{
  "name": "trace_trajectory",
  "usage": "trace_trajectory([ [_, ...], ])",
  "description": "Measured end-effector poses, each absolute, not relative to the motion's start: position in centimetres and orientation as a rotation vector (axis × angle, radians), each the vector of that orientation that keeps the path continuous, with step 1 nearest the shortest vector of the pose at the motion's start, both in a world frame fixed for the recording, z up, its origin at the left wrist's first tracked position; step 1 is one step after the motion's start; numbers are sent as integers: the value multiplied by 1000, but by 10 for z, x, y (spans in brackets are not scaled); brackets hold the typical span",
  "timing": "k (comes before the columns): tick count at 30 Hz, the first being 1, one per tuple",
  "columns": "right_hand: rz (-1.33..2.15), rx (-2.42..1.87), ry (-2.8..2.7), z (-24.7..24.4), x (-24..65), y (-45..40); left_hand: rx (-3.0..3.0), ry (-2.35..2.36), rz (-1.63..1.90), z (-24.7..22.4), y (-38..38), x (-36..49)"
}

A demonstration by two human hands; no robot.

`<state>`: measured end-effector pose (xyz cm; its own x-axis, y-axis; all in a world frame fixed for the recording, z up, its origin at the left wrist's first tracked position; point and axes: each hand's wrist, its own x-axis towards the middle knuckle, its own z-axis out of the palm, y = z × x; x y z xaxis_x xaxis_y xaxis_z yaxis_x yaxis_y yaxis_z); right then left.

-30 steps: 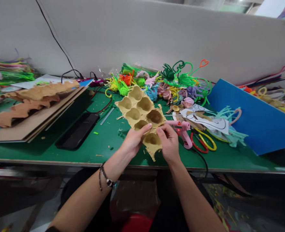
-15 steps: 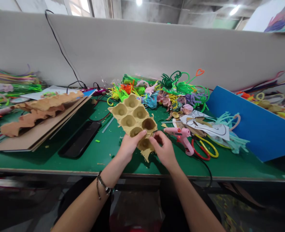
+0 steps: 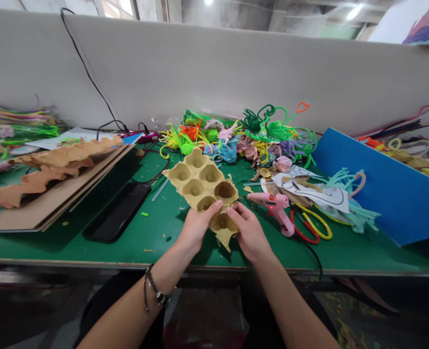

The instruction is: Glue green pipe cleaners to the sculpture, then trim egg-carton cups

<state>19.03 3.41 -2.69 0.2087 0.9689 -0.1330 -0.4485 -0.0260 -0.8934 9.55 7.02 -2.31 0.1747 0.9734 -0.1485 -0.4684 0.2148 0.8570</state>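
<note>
1. Egg carton (image 3: 200,177): held tilted above the bench (image 3: 163,254), near mid front edge; cups face up, bare pulp visible inside.
2. My left hand (image 3: 196,228): closed on the carton's lower left side, thumb over a cup rim, other fingers mostly hidden.
3. My right hand (image 3: 249,230): thumb and forefinger nearly together, gripping the torn right edge.
4. Blue panel (image 3: 374,189), bench's right end: coloured pieces (image 3: 410,160) beyond; box wall or loose board, I cannot tell.
5. Pink glue gun (image 3: 276,206): right of my right hand, beside looped handles (image 3: 318,225).

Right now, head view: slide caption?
Left hand and right hand hold torn egg carton over green table, near glue gun.
</note>
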Motion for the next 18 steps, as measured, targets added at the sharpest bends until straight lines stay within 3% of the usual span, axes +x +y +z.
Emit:
trace_trajectory([
  [6, 1381, -955, -326, -28, 184, 38, 853, 899, 1301, -24, 71, 98],
  [14, 1124, -1058, -475, -33, 185, 41, 910, 1036, 1341, -22, 64, 102],
  [18, 1262, -999, -573, -33, 190, 42, 895, 985, 1305, -18, 66, 97],
])
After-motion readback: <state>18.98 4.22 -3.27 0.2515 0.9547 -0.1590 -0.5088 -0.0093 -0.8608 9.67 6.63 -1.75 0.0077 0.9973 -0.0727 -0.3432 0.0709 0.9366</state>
